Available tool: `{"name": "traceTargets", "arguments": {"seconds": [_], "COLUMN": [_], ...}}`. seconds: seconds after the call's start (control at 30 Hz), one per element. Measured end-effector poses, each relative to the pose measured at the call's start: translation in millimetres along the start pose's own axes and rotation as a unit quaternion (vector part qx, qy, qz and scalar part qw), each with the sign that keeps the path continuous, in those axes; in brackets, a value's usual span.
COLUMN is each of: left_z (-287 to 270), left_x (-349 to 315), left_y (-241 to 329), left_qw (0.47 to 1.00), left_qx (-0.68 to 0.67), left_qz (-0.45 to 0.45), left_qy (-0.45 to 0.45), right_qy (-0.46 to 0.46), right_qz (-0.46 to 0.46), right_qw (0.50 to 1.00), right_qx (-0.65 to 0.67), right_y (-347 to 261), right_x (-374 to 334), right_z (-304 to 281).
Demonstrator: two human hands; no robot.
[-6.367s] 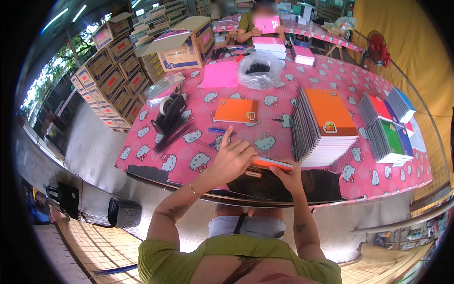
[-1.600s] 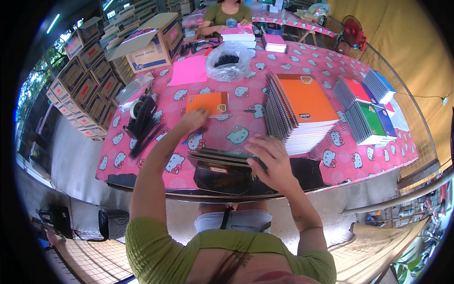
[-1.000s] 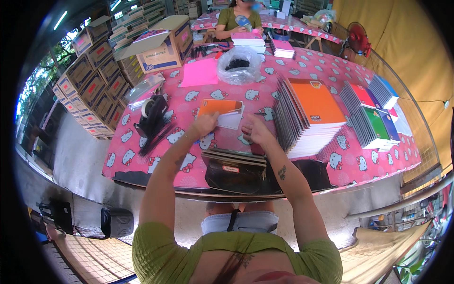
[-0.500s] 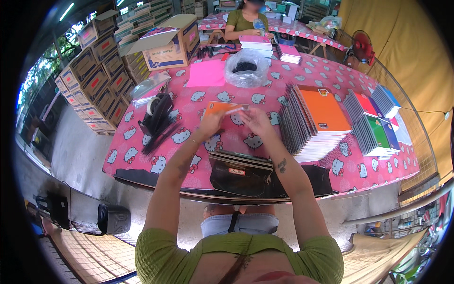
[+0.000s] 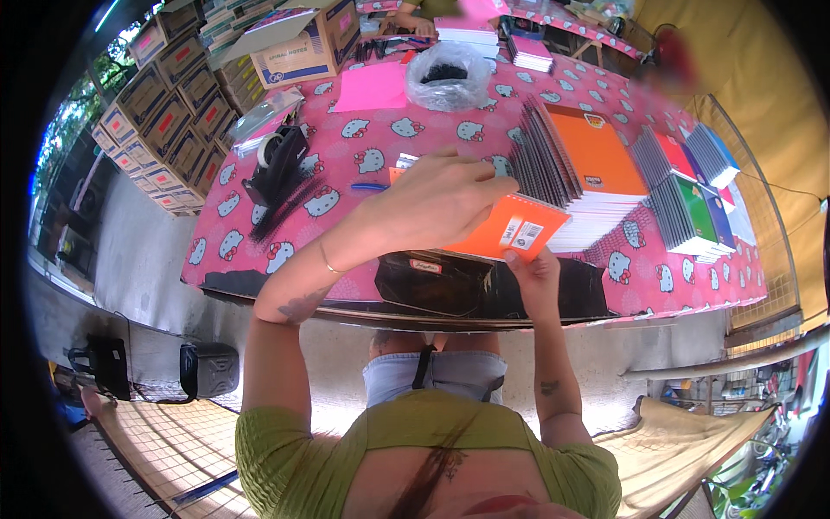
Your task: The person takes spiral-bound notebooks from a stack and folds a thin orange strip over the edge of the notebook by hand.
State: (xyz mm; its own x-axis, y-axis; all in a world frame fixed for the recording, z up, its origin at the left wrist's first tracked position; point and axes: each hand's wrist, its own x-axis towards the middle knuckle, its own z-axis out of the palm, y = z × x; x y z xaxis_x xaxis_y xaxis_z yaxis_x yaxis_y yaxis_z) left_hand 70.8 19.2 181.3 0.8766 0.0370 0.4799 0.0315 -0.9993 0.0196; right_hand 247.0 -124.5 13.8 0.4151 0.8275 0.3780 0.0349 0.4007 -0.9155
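Note:
A thin orange notebook (image 5: 543, 227) with a white barcode sticker is tilted above the table's near edge. My right hand (image 5: 539, 275) grips its lower edge, thumb on the cover. Across its left part reaches my left hand (image 5: 437, 203), fingers bent over the upper edge and hiding that side. Behind my left hand, part of another orange item (image 5: 396, 174) and a blue pen-like stick (image 5: 369, 187) show on the patterned pink cloth. To the right stands a tall stack of orange spiral notebooks (image 5: 592, 160). A black box-like holder (image 5: 432, 285) lies below my hands.
A black tape dispenser (image 5: 278, 164) and loose black coils (image 5: 285, 208) lie left. Farther back are a clear plastic bag (image 5: 447, 76), a pink sheet (image 5: 370, 86) and an open carton (image 5: 303, 52). Smaller notebook stacks (image 5: 683, 216) stand right. Another person's hand (image 5: 417, 24) is across the table.
The hands have moved apart from the table's middle; the right came nearer and rightward with the notebook, its stickered cover now showing. The left crossed over it. The view tipped downward.

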Motion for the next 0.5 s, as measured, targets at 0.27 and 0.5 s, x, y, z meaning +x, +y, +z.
{"name": "traceTargets", "arguments": {"seconds": [0.27, 0.5], "left_z": [-6.4, -2.9], "left_x": [4.4, -0.6], "left_y": [2.3, 1.2], "left_qw": [0.999, 1.0], "left_qx": [0.036, 0.004], "left_qz": [0.016, 0.02], "left_qy": [-0.007, -0.007], "right_qy": [0.022, 0.03], "right_qz": [0.004, -0.002], "right_qw": [0.998, 1.0], "right_qx": [0.057, 0.006], "right_y": [24.5, 21.6], "right_x": [0.2, -6.8], "right_z": [19.5, 17.8]}}
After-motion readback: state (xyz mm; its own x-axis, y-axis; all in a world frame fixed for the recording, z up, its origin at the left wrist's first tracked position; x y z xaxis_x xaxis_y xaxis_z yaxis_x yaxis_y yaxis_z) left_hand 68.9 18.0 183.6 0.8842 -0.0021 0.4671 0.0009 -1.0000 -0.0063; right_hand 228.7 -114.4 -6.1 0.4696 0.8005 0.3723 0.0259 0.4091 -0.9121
